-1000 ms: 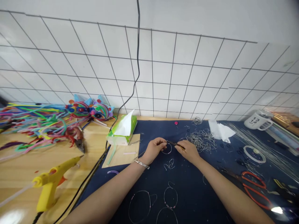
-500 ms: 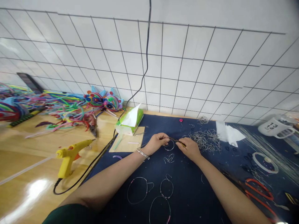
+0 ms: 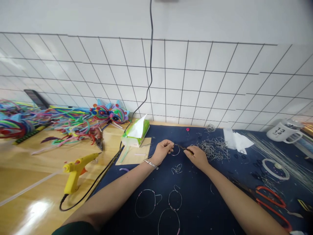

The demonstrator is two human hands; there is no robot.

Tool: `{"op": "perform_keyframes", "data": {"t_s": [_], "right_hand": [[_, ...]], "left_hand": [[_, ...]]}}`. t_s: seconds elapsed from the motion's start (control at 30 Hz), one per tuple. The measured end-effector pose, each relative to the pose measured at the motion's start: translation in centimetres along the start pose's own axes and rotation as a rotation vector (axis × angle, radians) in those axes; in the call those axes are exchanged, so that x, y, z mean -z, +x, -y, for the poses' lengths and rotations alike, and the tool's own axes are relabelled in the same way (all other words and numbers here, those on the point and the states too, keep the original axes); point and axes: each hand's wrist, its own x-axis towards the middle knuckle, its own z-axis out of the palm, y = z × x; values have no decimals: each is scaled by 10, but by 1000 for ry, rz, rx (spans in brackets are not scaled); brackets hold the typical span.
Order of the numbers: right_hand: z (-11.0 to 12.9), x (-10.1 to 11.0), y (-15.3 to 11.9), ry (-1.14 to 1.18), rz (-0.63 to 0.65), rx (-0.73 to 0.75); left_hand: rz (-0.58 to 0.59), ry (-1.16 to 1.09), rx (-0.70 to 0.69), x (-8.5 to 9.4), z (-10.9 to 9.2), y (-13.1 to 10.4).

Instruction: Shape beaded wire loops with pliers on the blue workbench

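Note:
My left hand, with a silver bangle at its wrist, pinches a small thin wire ring. Closed around the handles of small dark pliers is my right hand; the tips of the pliers point left and reach the top of the ring. Below the hands on the dark blue mat lie a small tangle of wire and several larger wire loops, among them one at the left and one at the right with small beads.
Tangled wire pieces, orange-handled scissors, a white ring and a mug are at the right. Leftward are a tissue pack, a yellow glue gun, pliers and colourful strips.
The camera view has tilted slightly upward, showing more wall. Both hands hold the same things in nearly the same place, with the pliers still at the ring.

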Motion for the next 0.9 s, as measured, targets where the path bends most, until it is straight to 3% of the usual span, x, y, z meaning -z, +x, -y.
{"op": "perform_keyframes", "data": {"t_s": [0.3,0.9], "right_hand": [[0,-1,12,158,-56,-107],[-8,-11,10,255,67,-62]], "left_hand": [[14,15,6,-18,-2,13],[226,53,64,-18,0,12]]}}
